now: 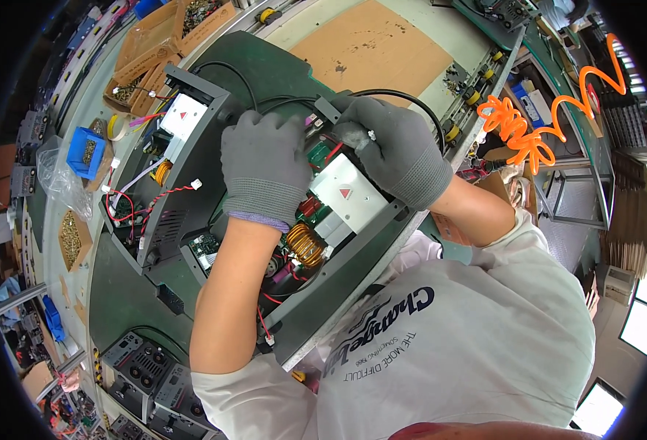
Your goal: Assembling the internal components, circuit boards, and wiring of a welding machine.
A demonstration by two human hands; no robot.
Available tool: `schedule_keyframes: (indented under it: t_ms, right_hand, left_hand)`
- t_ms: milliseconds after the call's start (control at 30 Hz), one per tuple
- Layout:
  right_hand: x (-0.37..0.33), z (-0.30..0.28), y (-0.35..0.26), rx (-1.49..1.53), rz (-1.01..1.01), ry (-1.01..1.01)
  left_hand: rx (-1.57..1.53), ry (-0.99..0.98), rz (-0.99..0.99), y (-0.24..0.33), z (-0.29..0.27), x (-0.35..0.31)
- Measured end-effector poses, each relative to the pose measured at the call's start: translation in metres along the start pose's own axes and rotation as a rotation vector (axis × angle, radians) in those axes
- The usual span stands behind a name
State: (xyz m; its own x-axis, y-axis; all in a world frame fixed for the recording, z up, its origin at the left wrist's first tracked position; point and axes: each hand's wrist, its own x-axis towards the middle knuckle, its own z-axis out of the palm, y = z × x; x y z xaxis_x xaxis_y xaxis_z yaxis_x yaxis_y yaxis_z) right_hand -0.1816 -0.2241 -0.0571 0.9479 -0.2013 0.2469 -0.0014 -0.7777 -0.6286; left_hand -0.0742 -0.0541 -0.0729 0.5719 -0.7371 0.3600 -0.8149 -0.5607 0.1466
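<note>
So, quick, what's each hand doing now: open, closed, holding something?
Left hand: cannot be told, fingertips hidden.
Right hand: closed, white bit at its fingers; hold unclear.

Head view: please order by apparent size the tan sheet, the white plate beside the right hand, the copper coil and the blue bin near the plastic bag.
1. Tan sheet
2. White plate beside the right hand
3. Copper coil and blue bin: too alike in size to rank.

The pale counter (pixel 305 26) carries a brown sheet (pixel 367 48), open cardboard boxes (pixel 144 70), a blue bin (pixel 75 152) of small parts, a clear bag (pixel 61 183) and a dark green mat (pixel 129 308) bearing two open electronics units (pixel 342 187).
</note>
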Motion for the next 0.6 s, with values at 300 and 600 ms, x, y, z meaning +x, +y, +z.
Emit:
schedule_keyframes:
  t_ms: [300, 600]
  right_hand:
    - [-0.0003, -0.001, 0.0001, 0.065, -0.016, 0.001]
    - [-0.0002, 0.0046, 0.0067, 0.053, -0.019, 0.025]
  left_hand:
    - [0.038, -0.022, -0.014, 0.0011, 0.0017, -0.0006]
    - [-0.092, 0.017, -0.083, -0.0026, 0.0021, -0.0035]
